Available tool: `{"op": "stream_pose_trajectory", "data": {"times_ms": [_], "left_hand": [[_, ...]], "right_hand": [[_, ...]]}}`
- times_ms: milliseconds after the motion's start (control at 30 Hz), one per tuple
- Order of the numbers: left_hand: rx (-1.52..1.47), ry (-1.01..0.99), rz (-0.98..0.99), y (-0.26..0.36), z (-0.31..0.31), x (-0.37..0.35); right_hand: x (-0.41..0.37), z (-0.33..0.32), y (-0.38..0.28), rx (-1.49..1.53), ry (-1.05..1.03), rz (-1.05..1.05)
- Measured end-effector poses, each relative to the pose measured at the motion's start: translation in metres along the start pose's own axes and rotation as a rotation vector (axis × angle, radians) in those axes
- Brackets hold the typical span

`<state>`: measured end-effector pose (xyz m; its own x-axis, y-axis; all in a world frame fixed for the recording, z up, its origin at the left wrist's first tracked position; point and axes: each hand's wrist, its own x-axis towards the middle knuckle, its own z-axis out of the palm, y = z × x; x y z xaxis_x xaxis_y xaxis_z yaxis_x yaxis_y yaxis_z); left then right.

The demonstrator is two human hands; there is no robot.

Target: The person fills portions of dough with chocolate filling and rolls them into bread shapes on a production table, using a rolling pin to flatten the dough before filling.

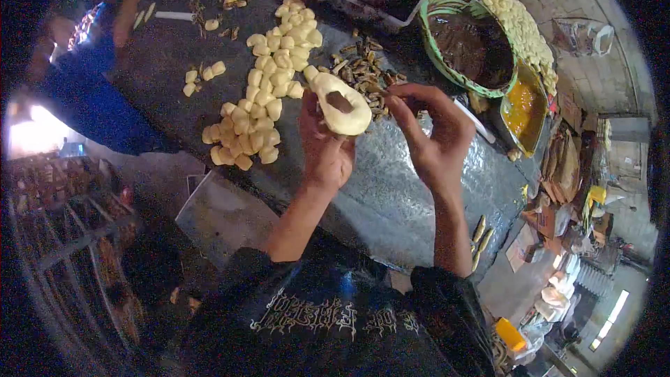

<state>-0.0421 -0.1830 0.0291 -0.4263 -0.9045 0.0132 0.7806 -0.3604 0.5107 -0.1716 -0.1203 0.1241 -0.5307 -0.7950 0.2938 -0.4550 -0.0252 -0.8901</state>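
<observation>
My left hand [326, 150] holds up a flattened oval of pale dough [349, 117] with a dark brown patch of filling [339, 102] on it. To its right, my right hand [436, 129] is raised with thumb and fingertips pinched together near the brown strips; what it holds, if anything, is too small to name. Behind both hands lies a pile of brown strips [359, 66] on the dark table. Many small dough pieces [269, 84] are heaped just left of my left hand.
A green-rimmed basin [447, 70] of dark paste and a tray of orange-yellow liquid [523, 108] stand at the right. Beyond them is a long dough heap [509, 17]. A person in blue [98, 91] is at the left. Thin dough rolls [481, 241] lie near the right edge.
</observation>
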Motion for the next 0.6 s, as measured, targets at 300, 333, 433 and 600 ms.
{"op": "stream_pose_trajectory", "data": {"times_ms": [300, 333, 433, 600], "left_hand": [[-0.115, -0.137, -0.002, -0.015, 0.078, -0.078], [-0.113, -0.143, 0.019, -0.018, 0.088, -0.090], [-0.123, -0.238, 0.020, -0.029, 0.099, -0.119], [-0.164, -0.351, 0.024, -0.047, 0.121, -0.170]], "right_hand": [[-0.052, -0.069, -0.076, -0.193, -0.102, -0.590], [-0.063, -0.080, -0.083, -0.212, -0.093, -0.586], [-0.105, -0.113, -0.106, -0.284, -0.067, -0.601], [-0.168, -0.157, -0.118, -0.428, 0.008, -0.888]]}}
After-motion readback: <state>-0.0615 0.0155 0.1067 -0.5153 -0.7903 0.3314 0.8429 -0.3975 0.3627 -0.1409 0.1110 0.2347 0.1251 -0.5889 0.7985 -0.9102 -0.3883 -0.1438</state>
